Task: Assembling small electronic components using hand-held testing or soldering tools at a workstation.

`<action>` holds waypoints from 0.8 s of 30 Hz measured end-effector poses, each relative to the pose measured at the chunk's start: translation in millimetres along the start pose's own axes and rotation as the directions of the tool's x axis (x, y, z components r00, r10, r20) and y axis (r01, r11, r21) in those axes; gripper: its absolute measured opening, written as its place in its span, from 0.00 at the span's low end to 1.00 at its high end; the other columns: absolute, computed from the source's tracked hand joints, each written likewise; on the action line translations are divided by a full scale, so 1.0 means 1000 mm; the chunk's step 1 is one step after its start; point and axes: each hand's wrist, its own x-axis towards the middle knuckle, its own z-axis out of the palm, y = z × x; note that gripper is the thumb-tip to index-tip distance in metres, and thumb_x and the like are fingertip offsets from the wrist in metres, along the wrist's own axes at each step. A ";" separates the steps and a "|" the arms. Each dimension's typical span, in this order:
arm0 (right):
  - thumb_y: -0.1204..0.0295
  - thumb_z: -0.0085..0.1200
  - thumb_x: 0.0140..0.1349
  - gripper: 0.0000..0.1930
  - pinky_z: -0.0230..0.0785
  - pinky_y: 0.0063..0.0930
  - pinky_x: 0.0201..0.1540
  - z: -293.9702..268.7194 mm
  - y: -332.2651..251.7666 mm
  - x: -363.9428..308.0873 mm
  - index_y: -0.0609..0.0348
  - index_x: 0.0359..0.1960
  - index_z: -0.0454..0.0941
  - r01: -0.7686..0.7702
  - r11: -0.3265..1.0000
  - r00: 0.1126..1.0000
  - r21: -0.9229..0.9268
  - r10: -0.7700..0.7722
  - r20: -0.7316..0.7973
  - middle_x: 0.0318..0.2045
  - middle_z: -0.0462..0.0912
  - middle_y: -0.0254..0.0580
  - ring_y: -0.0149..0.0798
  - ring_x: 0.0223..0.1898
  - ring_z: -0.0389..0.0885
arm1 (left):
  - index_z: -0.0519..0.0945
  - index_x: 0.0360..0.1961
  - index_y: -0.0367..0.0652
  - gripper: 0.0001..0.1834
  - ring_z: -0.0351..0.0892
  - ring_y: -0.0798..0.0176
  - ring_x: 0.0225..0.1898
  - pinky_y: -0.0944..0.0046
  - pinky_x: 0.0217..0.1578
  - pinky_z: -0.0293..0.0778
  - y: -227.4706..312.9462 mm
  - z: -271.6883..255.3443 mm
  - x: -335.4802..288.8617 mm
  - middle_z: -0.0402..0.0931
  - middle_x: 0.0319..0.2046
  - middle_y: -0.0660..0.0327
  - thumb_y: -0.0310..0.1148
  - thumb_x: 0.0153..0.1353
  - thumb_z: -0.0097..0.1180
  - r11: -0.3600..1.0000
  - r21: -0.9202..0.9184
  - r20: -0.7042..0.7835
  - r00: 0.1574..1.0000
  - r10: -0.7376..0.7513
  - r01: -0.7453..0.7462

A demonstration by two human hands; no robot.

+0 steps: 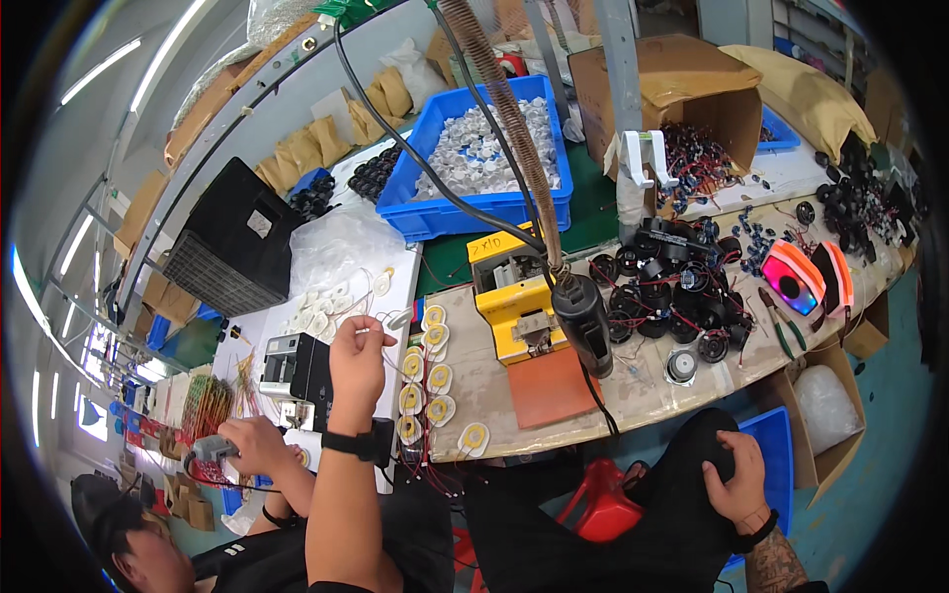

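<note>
My left hand [357, 358] is raised over the left end of the bench, its fingertips pinched on a small white round piece [398, 320]. Just right of it, white discs with yellow ring-shaped centres [440, 379] lie in two rough columns, thin red wires trailing from their edge. More white pieces [318, 314] are spread on the white tabletop beyond the hand. My right hand [736, 479] rests on my right knee with its fingers apart, holding nothing. At left, a co-worker's hand [255, 445] grips a grey object beside a small black machine [301, 371].
A yellow machine [509, 296] and an orange mat [552, 388] occupy the middle bench, with a hanging black tool [581, 321] above. Black speakers [672, 287], pliers [781, 321] and glowing orange devices [794, 275] lie right. Behind stands a blue crate [474, 215] of white parts.
</note>
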 end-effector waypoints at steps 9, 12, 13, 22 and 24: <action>0.64 0.54 0.77 0.28 0.78 0.35 0.54 0.008 -0.080 0.015 0.57 0.73 0.59 -0.620 0.248 0.776 0.745 0.051 0.629 0.54 0.86 0.58 0.44 0.48 0.89 | 0.84 0.47 0.37 0.07 0.87 0.72 0.34 0.69 0.35 0.81 0.093 0.027 -0.189 0.88 0.35 0.61 0.28 0.73 0.62 0.992 -0.074 0.740 0.661 0.126 -0.106; 0.58 0.49 0.80 0.28 0.80 0.38 0.53 0.015 -0.088 0.007 0.52 0.75 0.57 -0.754 -0.147 0.653 0.640 -0.062 0.755 0.56 0.84 0.62 0.48 0.49 0.89 | 0.81 0.55 0.43 0.14 0.88 0.48 0.41 0.56 0.44 0.83 0.063 0.074 -0.252 0.86 0.40 0.53 0.35 0.71 0.63 0.979 -0.199 0.935 0.294 0.201 -0.037; 0.57 0.48 0.80 0.28 0.81 0.38 0.51 0.016 -0.084 0.001 0.50 0.75 0.58 -0.767 -0.305 0.606 0.565 -0.054 0.794 0.57 0.83 0.64 0.49 0.49 0.89 | 0.81 0.44 0.40 0.17 0.85 0.48 0.38 0.53 0.41 0.76 0.085 0.086 -0.258 0.84 0.35 0.49 0.42 0.64 0.66 0.988 -0.148 0.968 0.200 0.152 -0.036; 0.62 0.56 0.76 0.13 0.66 0.25 0.14 -0.050 0.046 -0.060 0.53 0.55 0.77 -0.727 -0.199 0.494 0.657 0.513 0.702 0.27 0.83 0.38 0.30 0.16 0.76 | 0.80 0.60 0.42 0.22 0.85 0.42 0.50 0.50 0.50 0.82 0.085 0.086 -0.216 0.84 0.51 0.50 0.41 0.69 0.63 0.923 -0.127 0.862 0.420 0.283 -0.363; 0.55 0.59 0.74 0.13 0.67 0.22 0.14 -0.069 0.113 -0.091 0.46 0.52 0.80 -0.738 -0.204 0.347 0.644 0.703 0.621 0.25 0.83 0.31 0.25 0.15 0.76 | 0.85 0.54 0.44 0.20 0.86 0.59 0.33 0.63 0.36 0.81 0.076 0.075 -0.185 0.87 0.43 0.54 0.42 0.65 0.69 0.889 0.198 0.655 0.730 0.192 -0.412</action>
